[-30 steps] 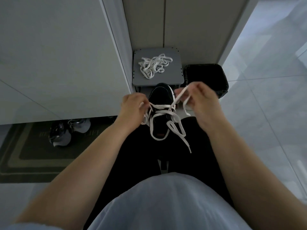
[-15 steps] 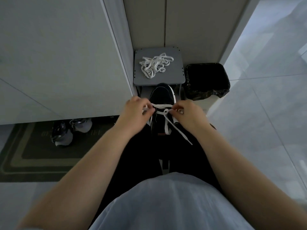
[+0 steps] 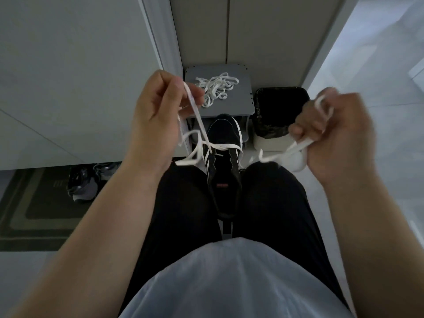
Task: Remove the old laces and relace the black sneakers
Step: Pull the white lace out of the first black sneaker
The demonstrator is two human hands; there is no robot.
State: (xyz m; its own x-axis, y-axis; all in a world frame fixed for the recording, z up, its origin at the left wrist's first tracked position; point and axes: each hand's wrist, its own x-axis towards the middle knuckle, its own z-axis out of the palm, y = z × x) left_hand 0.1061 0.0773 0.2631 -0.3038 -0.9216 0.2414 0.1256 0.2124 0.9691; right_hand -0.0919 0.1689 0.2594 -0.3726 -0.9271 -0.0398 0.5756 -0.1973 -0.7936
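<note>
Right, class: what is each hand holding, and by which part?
Both hold the white lace of the black sneaker: left hand pinches one free length, right hand grips the other, bunched.

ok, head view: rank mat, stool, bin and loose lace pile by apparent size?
1. Mat, largest, though partly cut off by the frame edge and an arm.
2-3. Stool and bin: too close to rank.
4. Lace pile, smallest, lying on the stool.
</note>
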